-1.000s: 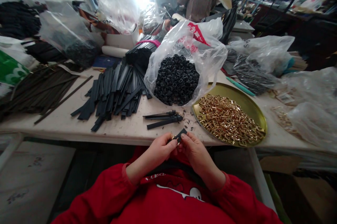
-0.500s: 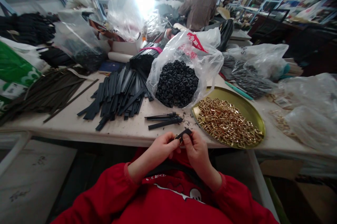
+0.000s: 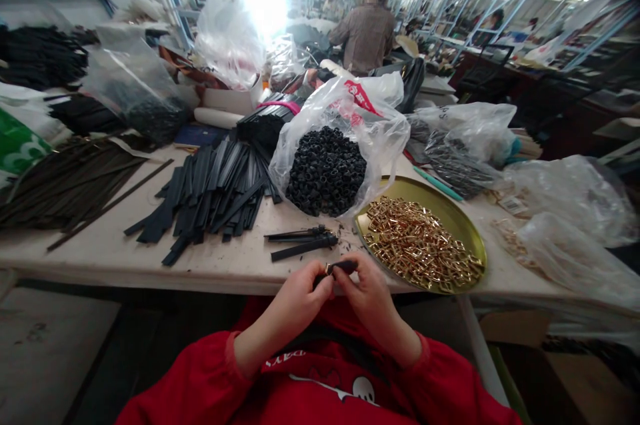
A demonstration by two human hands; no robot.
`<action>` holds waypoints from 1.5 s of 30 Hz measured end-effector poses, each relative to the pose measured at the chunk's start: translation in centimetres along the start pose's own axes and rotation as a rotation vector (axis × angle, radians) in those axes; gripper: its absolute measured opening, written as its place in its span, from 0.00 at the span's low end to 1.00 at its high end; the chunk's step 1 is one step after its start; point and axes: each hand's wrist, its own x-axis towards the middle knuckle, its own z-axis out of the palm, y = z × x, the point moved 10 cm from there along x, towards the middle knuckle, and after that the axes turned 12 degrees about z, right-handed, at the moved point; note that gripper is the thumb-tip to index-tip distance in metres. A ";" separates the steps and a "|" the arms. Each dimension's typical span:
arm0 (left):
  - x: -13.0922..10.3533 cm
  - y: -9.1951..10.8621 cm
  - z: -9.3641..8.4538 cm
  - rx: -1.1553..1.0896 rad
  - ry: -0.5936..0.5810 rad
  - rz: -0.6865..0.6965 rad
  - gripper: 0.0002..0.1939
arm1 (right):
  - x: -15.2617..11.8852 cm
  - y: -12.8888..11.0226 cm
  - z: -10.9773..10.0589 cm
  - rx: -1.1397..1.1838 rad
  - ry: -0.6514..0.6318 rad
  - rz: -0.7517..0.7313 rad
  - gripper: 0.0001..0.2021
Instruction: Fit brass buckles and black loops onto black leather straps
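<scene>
My left hand [image 3: 306, 288] pinches one end of a short black strap [image 3: 345, 266], which has a small gold buckle [image 3: 329, 269] on it. The strap's other part is between the closed fingers of my right hand [image 3: 364, 282]. Both hands meet at the table's front edge. Just beyond them lie a few finished-looking black straps [image 3: 303, 248]. Behind those, an open plastic bag [image 3: 393, 125] holds small black loops [image 3: 325, 172]. To the right, gold buckles [image 3: 425, 242] are heaped on a round gold tray [image 3: 463, 225].
Black strips [image 3: 210, 188] fan out on the left of the table [image 3: 200, 272], with dark brown strips [image 3: 65, 178] farther left. A teal tool [image 3: 437, 183] lies behind the tray. Clear plastic bags [image 3: 570, 192] are at the right. A person [image 3: 367, 35] stands in the background.
The view has shifted a little. The strap has turned between my fingers, and the gold buckle now shows plainly near my left fingertips. Both hands keep their hold.
</scene>
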 end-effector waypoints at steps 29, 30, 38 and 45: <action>6.1 -3.1 -5.8 -0.077 0.269 -0.015 0.12 | 13.3 1.4 0.8 -0.042 -0.203 0.146 0.10; 6.1 -2.7 -5.7 -0.087 0.269 -0.006 0.12 | 12.2 1.3 1.4 0.129 -0.291 0.207 0.11; 3.9 -1.3 -2.2 -0.082 -0.024 -0.038 0.13 | 5.8 1.0 1.5 0.517 -0.289 0.248 0.15; 3.3 -1.0 -0.3 0.014 -0.110 -0.023 0.18 | 3.4 2.4 0.6 0.580 -0.316 0.311 0.15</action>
